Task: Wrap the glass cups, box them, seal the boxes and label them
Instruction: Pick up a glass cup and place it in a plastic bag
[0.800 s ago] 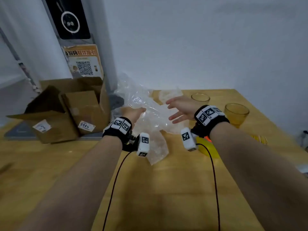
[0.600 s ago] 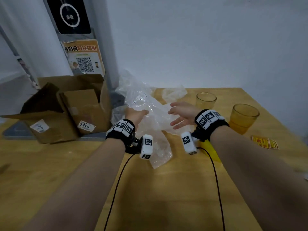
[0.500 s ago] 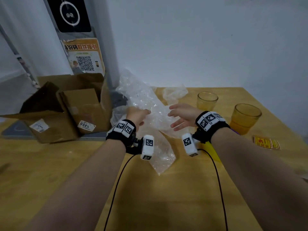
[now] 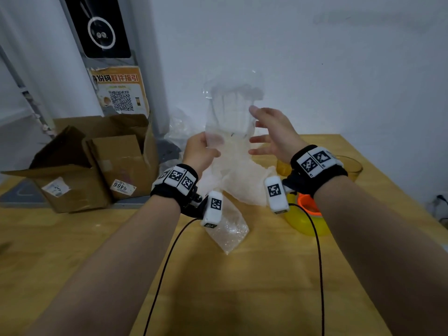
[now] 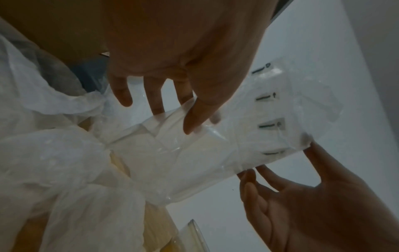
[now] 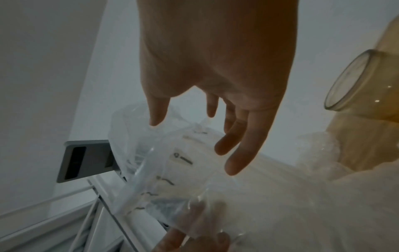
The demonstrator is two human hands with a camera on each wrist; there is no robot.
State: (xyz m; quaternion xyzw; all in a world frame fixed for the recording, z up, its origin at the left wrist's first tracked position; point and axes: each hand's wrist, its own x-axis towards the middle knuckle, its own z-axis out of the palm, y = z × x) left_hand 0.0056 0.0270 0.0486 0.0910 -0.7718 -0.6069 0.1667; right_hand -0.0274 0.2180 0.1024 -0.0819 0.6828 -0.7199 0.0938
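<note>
We are pinching clear inflatable plastic wrap sheet [image 4: 231, 132] with left hand [image 4: 200, 151], holding it upright above wooden table [image 4: 218, 275] far edge; right hand [image 4: 274, 134] is hovering beside, fingers spread, gripping nothing.

This is looking like a small parcel-packing corner in a plain room, perhaps a shop's back area. A wooden surface [image 4: 218, 275] is sitting against a bare white wall [image 4: 315, 69]. At ten o'clock, opened cardboard boxes [image 4: 97, 161] are carrying shipping stickers. At eleven o'clock, an orange QR-code poster [image 4: 120, 92] is peeling on a grey post. At three o'clock, a yellow tape roll [image 4: 306, 220] is lying near amber glass cups [image 4: 349, 166].
</note>
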